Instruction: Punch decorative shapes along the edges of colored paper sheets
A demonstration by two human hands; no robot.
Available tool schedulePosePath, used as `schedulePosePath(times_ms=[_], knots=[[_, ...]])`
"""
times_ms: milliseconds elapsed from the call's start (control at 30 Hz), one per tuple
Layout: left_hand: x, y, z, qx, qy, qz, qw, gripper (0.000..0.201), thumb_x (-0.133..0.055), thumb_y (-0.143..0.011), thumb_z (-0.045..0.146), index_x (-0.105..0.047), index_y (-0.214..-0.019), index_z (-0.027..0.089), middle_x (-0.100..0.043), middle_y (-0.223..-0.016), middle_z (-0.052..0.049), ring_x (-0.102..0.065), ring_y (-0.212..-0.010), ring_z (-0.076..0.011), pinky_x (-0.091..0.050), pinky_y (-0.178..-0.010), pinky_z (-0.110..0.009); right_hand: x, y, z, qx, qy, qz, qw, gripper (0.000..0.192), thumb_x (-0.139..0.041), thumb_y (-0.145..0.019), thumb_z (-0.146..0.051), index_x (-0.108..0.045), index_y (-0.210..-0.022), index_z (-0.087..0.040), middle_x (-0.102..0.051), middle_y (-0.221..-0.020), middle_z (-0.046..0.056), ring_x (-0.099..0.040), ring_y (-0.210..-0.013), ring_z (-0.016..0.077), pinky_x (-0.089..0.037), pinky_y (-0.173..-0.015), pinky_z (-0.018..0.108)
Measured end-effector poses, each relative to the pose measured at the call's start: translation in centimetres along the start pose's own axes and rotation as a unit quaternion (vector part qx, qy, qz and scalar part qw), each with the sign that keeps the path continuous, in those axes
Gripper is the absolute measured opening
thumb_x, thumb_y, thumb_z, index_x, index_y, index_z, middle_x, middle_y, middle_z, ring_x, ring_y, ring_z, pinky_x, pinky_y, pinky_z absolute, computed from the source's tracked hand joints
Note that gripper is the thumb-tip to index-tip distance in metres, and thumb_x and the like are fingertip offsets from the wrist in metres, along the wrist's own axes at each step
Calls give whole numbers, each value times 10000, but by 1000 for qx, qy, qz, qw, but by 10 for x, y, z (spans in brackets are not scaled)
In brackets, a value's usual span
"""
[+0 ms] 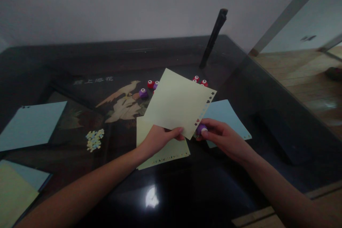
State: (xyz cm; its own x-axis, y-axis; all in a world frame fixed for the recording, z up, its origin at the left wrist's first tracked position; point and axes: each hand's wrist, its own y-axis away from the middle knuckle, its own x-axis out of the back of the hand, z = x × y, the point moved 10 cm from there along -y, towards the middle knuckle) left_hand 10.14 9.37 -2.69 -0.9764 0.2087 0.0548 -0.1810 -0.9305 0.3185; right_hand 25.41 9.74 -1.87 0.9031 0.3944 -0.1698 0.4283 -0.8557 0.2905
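Left hand [157,138] fingers pinched on the lower edge of a yellow sheet [177,103] raised over the table [187,192], right hand [223,137] fingers closed on a purple punch [201,129] at the sheet's corner (punched shapes along that edge), second yellow sheet [165,149] beneath, blue sheet [227,115] just beside.

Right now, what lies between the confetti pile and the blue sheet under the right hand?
In the head view, between the confetti pile and blue sheet lies a yellow sheet flat on the table.
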Motion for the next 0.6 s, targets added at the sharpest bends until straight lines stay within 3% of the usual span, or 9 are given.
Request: schedulePosePath(times_ms=[133, 267, 433, 600], knots=[[2, 0, 1, -15, -42, 8, 999, 167, -625, -799, 249, -653, -654, 171, -715, -603, -11, -687, -662, -162, -533, -791, -306, 5, 0, 2, -8, -5, 26, 1000, 395, -787, -682, -261, -630, -1044, -238, -704, -929, 28, -625, -779, 143, -504, -749, 315], [-2, 0, -2, -8, -65, -19, 998, 319, -550, -856, 303, -648, -579, 180, -717, -610, -25, -674, -629, -152, -534, -747, -277, 5, 0, -2, -1, 2, 37, 999, 297, -786, -676, -286, -676, -940, -206, -693, -918, 43, -605, -770, 138, -502, -653, 270], [-1, 3, 0, -22, -77, -3, 997, 327, -546, -856, 313, -651, -576, 180, -724, -621, -34, -674, -638, -157, -534, -752, -268, 2, 0, 4, -32, -41, 33, 998, 366, -780, -675, -283, -686, -1024, -229, -689, -922, 43, -619, -784, 154, -529, -655, 300], [-3, 5, -3, -30, -85, 4, 996, 299, -551, -857, 327, -656, -613, 188, -733, -643, -26, -679, -650, -155, -535, -782, -280, 3, -1, 5, -33, -61, 41, 997, 300, -794, -665, -286, -704, -944, -219, -696, -881, 37, -596, -723, 128, -494, -642, 280]])
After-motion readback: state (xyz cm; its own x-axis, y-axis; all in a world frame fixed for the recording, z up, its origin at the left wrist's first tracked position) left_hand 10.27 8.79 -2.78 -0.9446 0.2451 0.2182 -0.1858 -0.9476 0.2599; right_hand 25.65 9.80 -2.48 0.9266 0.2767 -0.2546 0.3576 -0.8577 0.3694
